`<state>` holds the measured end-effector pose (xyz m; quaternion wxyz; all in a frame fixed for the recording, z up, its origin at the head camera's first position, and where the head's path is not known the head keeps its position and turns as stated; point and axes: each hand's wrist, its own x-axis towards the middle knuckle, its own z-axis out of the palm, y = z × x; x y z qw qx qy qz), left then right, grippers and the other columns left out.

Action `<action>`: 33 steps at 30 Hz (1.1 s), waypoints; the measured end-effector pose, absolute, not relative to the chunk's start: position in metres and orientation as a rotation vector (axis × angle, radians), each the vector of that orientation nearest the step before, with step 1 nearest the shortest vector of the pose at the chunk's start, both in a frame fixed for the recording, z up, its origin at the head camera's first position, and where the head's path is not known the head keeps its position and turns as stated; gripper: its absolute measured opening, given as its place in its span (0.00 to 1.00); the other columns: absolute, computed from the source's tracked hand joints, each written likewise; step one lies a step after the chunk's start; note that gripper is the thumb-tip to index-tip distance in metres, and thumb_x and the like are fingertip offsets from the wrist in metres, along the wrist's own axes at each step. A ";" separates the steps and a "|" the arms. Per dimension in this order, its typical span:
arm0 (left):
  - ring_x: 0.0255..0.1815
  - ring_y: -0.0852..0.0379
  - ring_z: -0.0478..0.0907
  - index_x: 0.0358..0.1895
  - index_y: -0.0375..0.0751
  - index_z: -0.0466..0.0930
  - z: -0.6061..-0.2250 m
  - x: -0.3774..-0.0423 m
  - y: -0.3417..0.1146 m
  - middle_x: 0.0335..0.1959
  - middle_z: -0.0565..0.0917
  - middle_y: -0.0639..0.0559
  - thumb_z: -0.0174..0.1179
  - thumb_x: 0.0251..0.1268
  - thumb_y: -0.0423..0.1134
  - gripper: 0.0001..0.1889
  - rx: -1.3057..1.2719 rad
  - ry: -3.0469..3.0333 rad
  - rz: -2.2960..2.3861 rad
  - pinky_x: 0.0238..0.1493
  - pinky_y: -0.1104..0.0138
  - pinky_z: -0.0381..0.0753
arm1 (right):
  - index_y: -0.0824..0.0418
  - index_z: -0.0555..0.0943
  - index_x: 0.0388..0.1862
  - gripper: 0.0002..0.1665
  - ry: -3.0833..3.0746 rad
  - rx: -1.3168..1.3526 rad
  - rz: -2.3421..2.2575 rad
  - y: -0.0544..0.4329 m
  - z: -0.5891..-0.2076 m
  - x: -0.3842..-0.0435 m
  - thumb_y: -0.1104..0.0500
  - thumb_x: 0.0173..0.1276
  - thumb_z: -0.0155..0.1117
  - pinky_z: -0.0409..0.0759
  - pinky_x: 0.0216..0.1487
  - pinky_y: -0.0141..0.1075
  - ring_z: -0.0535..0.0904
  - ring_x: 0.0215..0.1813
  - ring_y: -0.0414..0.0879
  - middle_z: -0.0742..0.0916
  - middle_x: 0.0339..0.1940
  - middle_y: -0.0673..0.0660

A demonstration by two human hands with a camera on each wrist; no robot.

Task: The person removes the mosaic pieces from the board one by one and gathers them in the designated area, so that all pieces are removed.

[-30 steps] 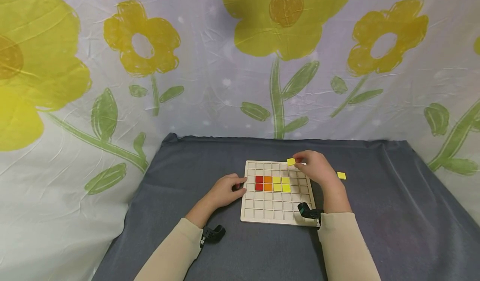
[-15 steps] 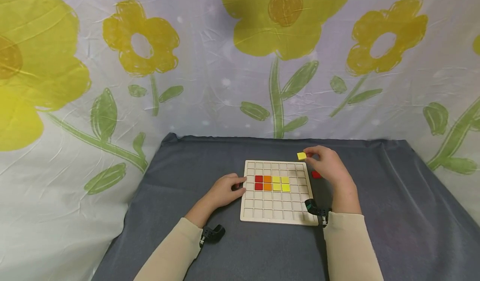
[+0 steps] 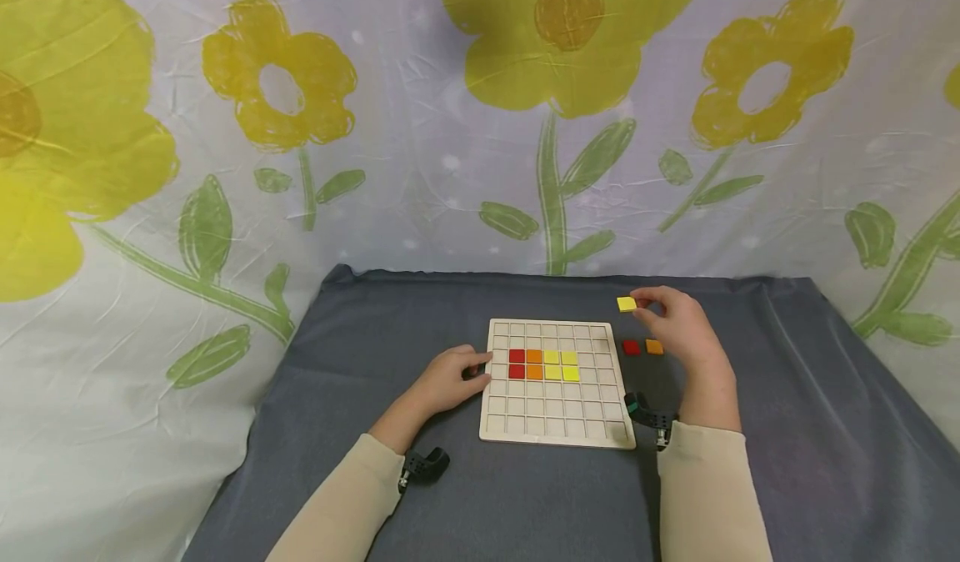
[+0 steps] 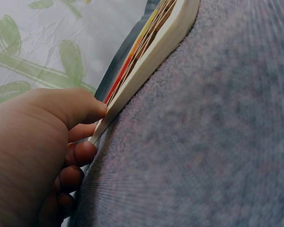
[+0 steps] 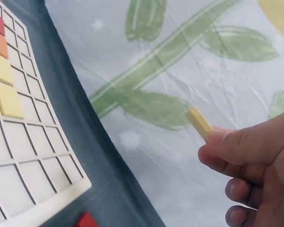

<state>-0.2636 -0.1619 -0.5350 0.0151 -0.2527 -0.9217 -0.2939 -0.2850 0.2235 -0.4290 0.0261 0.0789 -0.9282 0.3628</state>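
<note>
A yellow square tile (image 3: 626, 304) is pinched between the thumb and fingers of my right hand (image 3: 678, 324), raised beyond the far right corner of the board. In the right wrist view the tile (image 5: 199, 124) shows edge-on at the fingertips. My left hand (image 3: 448, 381) rests thumb and index finger against the left edge of the wooden grid board (image 3: 555, 416); its other fingers bend beneath, as the left wrist view shows. On the board, two rows of tiles run red (image 3: 517, 363), orange (image 3: 534, 363), then yellow (image 3: 561, 364).
A loose red tile (image 3: 632, 347) and an orange tile (image 3: 654, 347) lie right of the board on the dark grey cloth (image 3: 810, 429). A flower-printed curtain (image 3: 420, 170) stands behind and at both sides. Black wrist cameras are strapped to both wrists.
My right hand has moved right and away from the board with the yellow tile, uncovering the red and orange tiles and covering the loose yellow one. My left hand stays put.
</note>
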 end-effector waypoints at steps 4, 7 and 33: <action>0.26 0.61 0.63 0.67 0.40 0.81 -0.535 -0.263 -0.162 0.28 0.70 0.56 0.65 0.72 0.41 0.23 -0.792 -2.858 -0.918 0.33 0.66 0.65 | 0.63 0.77 0.69 0.23 -2.861 0.199 1.135 0.231 -0.429 -0.283 0.57 0.80 0.60 0.72 0.40 0.46 0.72 0.43 0.55 0.80 0.58 0.63; 0.26 0.61 0.63 0.67 0.40 0.81 -0.535 -0.263 -0.162 0.28 0.70 0.56 0.65 0.72 0.41 0.23 -0.791 -2.860 -0.922 0.32 0.66 0.65 | 0.63 0.77 0.70 0.23 -2.849 0.165 1.142 0.238 -0.429 -0.281 0.57 0.80 0.59 0.72 0.41 0.48 0.71 0.44 0.57 0.80 0.58 0.64; 0.27 0.61 0.64 0.67 0.42 0.81 -0.539 -0.266 -0.163 0.29 0.70 0.58 0.66 0.72 0.43 0.23 -0.798 -2.863 -0.928 0.33 0.66 0.66 | 0.69 0.72 0.72 0.26 -2.805 -0.156 1.097 0.296 -0.452 -0.277 0.57 0.83 0.53 0.73 0.44 0.53 0.71 0.50 0.63 0.76 0.61 0.70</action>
